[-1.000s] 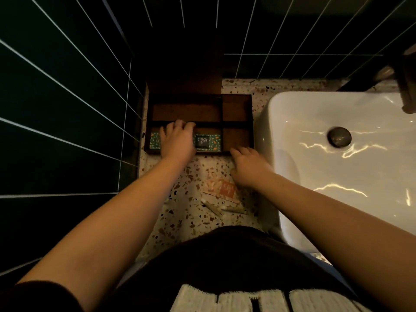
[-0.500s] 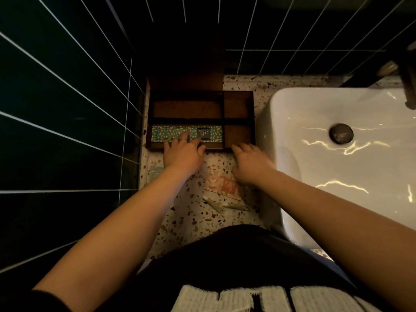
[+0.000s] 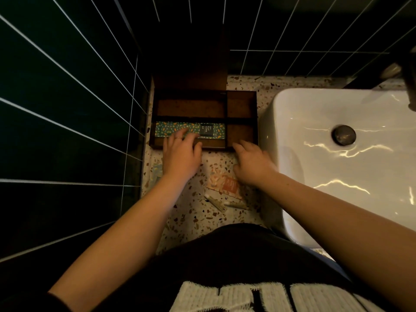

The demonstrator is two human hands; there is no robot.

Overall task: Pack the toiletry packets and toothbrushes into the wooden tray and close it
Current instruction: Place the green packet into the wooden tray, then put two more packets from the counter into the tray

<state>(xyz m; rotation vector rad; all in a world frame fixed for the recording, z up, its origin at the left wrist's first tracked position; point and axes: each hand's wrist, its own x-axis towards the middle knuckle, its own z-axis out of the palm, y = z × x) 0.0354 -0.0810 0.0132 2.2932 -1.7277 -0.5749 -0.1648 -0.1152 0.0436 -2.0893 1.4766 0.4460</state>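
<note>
A dark wooden tray (image 3: pixel 242 95) with several compartments stands on the terrazzo counter, its lid (image 3: pixel 191 57) upright behind it. A green patterned comb packet (image 3: pixel 171 129) lies in the near left compartment. My left hand (image 3: pixel 180 154) rests at the tray's front edge, fingertips on that packet, holding nothing. My right hand (image 3: pixel 252 165) lies palm down on the counter by the tray's near right corner, its edge over an orange packet (image 3: pixel 225 184). Two thin wrapped sticks (image 3: pixel 216 203) lie just below the orange packet. A pale greenish packet (image 3: pixel 155 174) shows left of my left wrist.
A white basin (image 3: pixel 337 167) with a dark drain plug (image 3: pixel 343 135) fills the right side. Dark green tiled walls close in on the left and back. A dark tap fitting (image 3: pixel 405 70) sits at the far right. My dark shirt covers the counter's near edge.
My left hand has drawn back from inside the near left compartment to the tray's front edge, uncovering the green packet. My right hand has barely shifted.
</note>
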